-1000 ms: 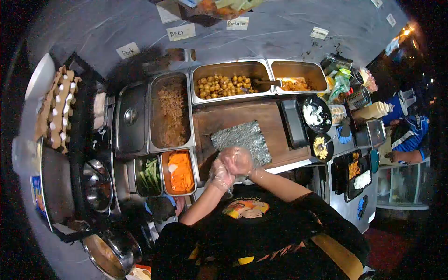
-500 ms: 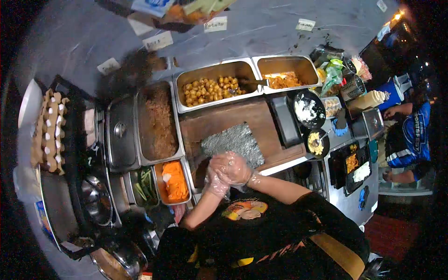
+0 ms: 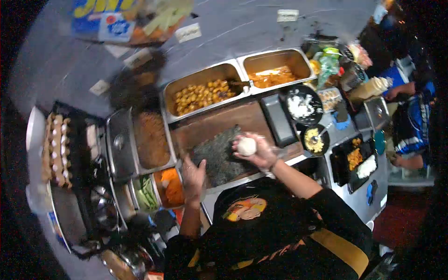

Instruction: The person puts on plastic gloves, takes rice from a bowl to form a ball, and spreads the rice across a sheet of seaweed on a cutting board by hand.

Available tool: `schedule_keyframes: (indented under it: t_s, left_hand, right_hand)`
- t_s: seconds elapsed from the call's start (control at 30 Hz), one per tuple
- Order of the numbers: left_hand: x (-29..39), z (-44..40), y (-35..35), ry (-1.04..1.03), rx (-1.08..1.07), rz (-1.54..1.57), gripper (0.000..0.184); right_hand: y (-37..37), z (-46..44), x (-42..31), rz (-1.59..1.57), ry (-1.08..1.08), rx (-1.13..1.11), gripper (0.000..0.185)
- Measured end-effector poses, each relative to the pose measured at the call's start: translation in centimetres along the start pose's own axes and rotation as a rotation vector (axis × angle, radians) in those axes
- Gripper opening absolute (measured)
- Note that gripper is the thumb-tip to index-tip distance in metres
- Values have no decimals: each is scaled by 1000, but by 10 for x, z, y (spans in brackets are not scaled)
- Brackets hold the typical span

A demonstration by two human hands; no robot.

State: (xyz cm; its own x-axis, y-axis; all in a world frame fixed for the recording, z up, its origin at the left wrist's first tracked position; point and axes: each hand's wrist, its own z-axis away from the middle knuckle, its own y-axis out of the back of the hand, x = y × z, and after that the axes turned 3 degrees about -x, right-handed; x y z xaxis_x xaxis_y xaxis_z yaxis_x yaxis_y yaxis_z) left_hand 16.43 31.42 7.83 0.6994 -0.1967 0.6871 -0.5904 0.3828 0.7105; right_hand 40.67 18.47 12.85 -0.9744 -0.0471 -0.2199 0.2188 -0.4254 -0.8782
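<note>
A ball of white rice [image 3: 246, 146] rests in my right hand [image 3: 261, 154], palm up with the fingers curled round it. This hand is over the right part of a dark seaweed sheet [image 3: 217, 156], which lies on the brown wooden board [image 3: 240, 116]. My left hand [image 3: 192, 177] is held apart from the ball, fingers spread and empty, somewhat blurred. It is by the left edge of the sheet, beside the metal pan of orange shredded vegetable [image 3: 170, 186]. Both hands wear clear plastic gloves.
Behind the board are pans of small potatoes [image 3: 203, 95] and an orange-red filling [image 3: 273, 77]. Left are a pan of brown minced food [image 3: 151, 142], cucumber strips [image 3: 147, 193] and egg trays [image 3: 58, 149]. A black tray [image 3: 280, 121] and bowl [image 3: 303, 105] stand right, near another person [image 3: 413, 126].
My clasped hands have come apart. The rice ball now shows in my right hand, and my left hand has moved left and opened. The view has shifted slightly.
</note>
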Motion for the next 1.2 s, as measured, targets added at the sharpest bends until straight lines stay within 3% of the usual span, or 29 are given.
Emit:
schedule_keyframes:
  t_s: [0.03,0.1,0.17,0.23,0.27,0.3,0.33,0.37,0.5,0.57,0.6,0.63,0.67,0.7,0.73,0.77,0.83,0.9,0.93,1.03,1.07,1.13,1.17,1.2]
  left_hand:
    - [-3,0,-1,30,20,-17,69]
    - [-3,-2,-19,-121,146,-77,71]
    - [33,-1,-21,-28,-9,0,73]
    - [65,-1,-23,61,-58,-7,69]
    - [76,-3,-27,135,-88,5,66]
    - [80,-3,-32,209,-120,18,63]
    - [58,-6,-55,88,-11,17,58]
    - [55,-6,-63,95,-10,28,58]
    - [50,-8,-65,130,-71,-2,56]
    - [54,-8,-54,142,-91,25,59]
    - [64,-6,-40,64,9,-106,64]
    - [70,-6,-30,-13,108,-240,69]
    - [69,-11,-25,35,32,-196,83]
    - [72,-13,-21,40,30,-199,83]
    - [77,-13,-19,50,-14,-181,87]
    - [79,-14,-18,54,-59,-163,92]
    - [68,-25,-27,-46,-20,-165,91]
    - [82,-36,-25,222,-243,-41,83]
    - [71,-37,-38,206,-128,35,78]
    - [10,-57,-77,-151,164,338,72]
    - [12,-55,-71,-148,159,332,72]
    - [27,-48,-55,94,13,352,75]
    - [30,-46,-52,97,11,349,75]
    - [32,-43,-50,33,37,317,71]
  right_hand:
    - [-1,11,-4,140,41,99,26]
    - [7,24,-5,320,41,152,27]
    - [3,27,-2,448,8,202,34]
    - [14,26,4,1211,218,296,39]
    - [11,29,10,1178,130,376,39]
    - [23,28,10,1404,195,310,39]
    - [35,28,11,1711,452,288,40]
    - [33,26,12,2005,728,246,41]
    - [2,28,31,2063,559,272,35]
    - [8,22,42,2019,439,252,42]
    - [13,18,46,2017,586,245,35]
    - [19,13,46,2018,585,244,35]
    - [19,10,45,1662,391,268,30]
    - [22,7,46,1300,207,283,26]
    - [40,0,47,972,186,258,19]
    - [28,1,39,1100,175,383,18]
    - [37,1,33,1142,373,273,19]
    - [21,8,23,1287,300,401,20]
    - [12,11,21,1168,276,411,19]
    - [13,15,24,934,284,393,18]
    - [18,12,28,927,280,395,18]
    - [33,4,35,1220,186,488,25]
    - [30,3,37,1217,181,488,25]
    - [20,4,38,1637,400,446,30]
